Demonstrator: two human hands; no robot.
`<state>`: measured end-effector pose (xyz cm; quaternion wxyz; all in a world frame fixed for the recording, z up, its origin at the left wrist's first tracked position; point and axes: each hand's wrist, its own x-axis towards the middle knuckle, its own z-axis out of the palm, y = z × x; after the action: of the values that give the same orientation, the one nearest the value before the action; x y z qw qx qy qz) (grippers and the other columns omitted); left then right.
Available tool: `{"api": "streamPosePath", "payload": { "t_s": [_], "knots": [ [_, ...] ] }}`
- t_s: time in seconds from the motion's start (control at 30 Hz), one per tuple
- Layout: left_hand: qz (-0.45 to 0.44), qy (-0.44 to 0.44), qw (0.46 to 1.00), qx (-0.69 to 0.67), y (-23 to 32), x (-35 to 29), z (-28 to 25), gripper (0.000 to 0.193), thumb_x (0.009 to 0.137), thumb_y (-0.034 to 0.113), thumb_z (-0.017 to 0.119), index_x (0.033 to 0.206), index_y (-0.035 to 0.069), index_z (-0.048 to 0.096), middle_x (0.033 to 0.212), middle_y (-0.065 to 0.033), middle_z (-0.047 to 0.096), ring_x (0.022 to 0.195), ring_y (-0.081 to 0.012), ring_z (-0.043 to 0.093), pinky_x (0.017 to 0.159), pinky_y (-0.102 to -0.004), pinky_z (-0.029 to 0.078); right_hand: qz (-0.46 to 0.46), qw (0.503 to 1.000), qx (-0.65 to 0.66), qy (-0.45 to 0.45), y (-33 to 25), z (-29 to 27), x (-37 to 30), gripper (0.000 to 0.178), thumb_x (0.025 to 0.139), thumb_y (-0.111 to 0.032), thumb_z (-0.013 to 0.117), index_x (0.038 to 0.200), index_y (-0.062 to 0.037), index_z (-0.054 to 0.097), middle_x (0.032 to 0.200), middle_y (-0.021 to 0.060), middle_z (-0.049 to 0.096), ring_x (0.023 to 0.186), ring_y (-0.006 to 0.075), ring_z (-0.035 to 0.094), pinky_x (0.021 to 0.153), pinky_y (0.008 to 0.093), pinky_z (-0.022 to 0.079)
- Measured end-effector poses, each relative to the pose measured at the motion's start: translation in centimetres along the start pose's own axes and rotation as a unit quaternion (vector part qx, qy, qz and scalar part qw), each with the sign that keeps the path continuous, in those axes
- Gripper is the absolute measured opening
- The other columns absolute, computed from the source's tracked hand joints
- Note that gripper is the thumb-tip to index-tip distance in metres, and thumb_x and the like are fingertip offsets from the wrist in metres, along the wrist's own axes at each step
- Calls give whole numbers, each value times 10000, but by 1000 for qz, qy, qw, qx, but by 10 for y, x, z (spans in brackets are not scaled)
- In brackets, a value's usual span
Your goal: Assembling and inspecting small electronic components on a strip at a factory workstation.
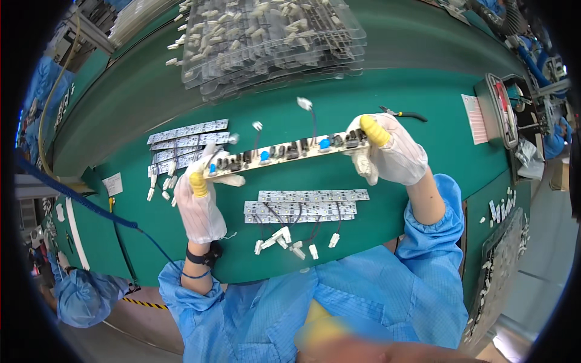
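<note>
1. While the left hand (200, 209) pinches one end of a long circuit strip (279, 155), the right hand (396, 151) pinches the other, and the strip is held raised over the green desk (460, 163), slanting slightly upward to the right.
2. Both hands wear white gloves with yellow finger covers; on each, the fingers are pressed onto the strip's edges, though some are hidden behind or under it.
3. Black parts and round blue ones line the strip's face, and wires rise past its far edge to small white plugs (304, 103).
4. Between the raised strip and the person's blue smock (363, 281) lies a group of white strips (302, 207), their dark wires and white connectors (281, 237) trailing toward the smock.
5. Just beside the left hand, on its far side, more white strips (189, 132) lie overlapping.
6. Farther off stands a stack of clear trays (352, 60) loaded with strips and connectors.
7. Near the right hand lie pliers (411, 115) with black-and-yellow handles; a printed sheet (475, 119) lies farther right.
</note>
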<state>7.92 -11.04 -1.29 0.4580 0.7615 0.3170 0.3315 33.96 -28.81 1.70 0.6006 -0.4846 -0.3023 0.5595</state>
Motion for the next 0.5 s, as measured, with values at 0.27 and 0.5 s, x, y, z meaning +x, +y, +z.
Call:
{"api": "streamPosePath", "payload": {
  "t_s": [0.27, 0.5],
  "knots": [
    [56, -19, 994, -88, -2, 5, -1, 316, 910, 123, 540, 1188, -24, 508, 1148, -108, 575, 1075, -177, 539, 940, -308, 409, -3, 998, -59, 21, -10, 17, 4, 450, 744, -159, 707, 1127, -30, 510, 750, 54, 568, 585, 99, 542, 472, 189, 378],
    [89, 6, 996, 15, -19, 81, -76, 174, 877, 47, 495, 1021, -2, 580, 1003, -83, 625, 947, -155, 578, 840, -262, 441, -92, 991, -98, -2, 0, 19, -3, 579, 777, -354, 705, 1189, -12, 483, 880, 70, 588, 603, 97, 558, 479, 180, 410]
  ]
}}
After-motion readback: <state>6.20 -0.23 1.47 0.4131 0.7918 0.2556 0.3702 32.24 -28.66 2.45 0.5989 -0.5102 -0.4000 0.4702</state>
